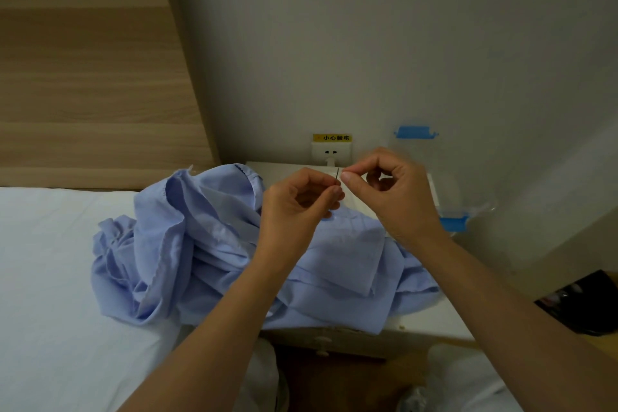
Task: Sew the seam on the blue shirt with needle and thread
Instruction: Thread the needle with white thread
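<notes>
Needle [337, 176]: pinched upright in left hand [294, 201], right hand [391, 187] pinching thread (too fine to see) at its eye for threading.

needle [337, 176]: lower end hidden in left hand [297, 201] | black object [582, 304]: cut off right

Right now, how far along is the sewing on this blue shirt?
Done: the blue shirt is laid out, bunched on the nightstand. In hand: the left hand pinches the needle upright, and the right hand pinches at its top, apparently threading it. Left: seemingly the whole seam; the needle is off the cloth.
</notes>
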`<state>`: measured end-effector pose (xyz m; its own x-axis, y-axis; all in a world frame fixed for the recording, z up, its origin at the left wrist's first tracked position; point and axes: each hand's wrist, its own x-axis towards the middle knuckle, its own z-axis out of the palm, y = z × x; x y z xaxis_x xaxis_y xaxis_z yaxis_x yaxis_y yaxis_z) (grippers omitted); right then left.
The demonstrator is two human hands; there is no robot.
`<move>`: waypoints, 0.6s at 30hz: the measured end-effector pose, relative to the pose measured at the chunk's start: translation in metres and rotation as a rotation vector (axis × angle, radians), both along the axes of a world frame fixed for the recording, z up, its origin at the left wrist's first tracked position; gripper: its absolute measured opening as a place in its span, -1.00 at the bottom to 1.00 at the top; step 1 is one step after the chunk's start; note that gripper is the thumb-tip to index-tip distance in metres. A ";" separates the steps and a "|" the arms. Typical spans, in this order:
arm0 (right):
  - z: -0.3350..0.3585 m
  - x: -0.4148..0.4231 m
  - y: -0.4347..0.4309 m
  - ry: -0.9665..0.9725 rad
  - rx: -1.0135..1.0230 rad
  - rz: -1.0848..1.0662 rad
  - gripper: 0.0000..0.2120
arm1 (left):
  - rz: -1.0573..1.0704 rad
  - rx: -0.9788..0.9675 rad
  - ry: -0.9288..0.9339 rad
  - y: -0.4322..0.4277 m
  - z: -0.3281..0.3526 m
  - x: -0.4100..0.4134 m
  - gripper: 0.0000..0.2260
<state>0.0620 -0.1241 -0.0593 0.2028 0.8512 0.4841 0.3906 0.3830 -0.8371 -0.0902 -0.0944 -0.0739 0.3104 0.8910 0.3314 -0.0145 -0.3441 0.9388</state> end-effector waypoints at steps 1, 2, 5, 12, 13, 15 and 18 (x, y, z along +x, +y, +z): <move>0.000 0.000 0.000 0.000 0.001 -0.001 -0.95 | 0.001 0.001 0.003 0.000 0.000 0.000 -0.89; 0.000 0.000 0.000 0.000 0.000 -0.001 -0.95 | 0.001 0.000 0.004 0.000 0.000 0.000 -0.90; 0.000 0.000 0.000 -0.001 -0.004 -0.004 -0.95 | 0.000 -0.004 -0.008 0.001 -0.001 0.000 -0.90; 0.001 -0.001 0.000 0.005 -0.007 -0.006 -0.95 | -0.001 -0.001 -0.015 0.000 -0.002 0.000 -0.90; 0.001 -0.001 -0.001 0.006 -0.009 -0.004 -0.95 | -0.001 0.001 -0.014 0.000 -0.002 0.000 -0.90; 0.000 0.000 -0.001 0.004 -0.010 -0.001 -0.95 | -0.003 -0.001 -0.009 0.000 -0.001 0.000 -0.90; 0.000 0.000 -0.001 0.001 -0.009 0.000 -0.94 | -0.005 -0.001 -0.002 0.000 -0.001 0.001 -0.91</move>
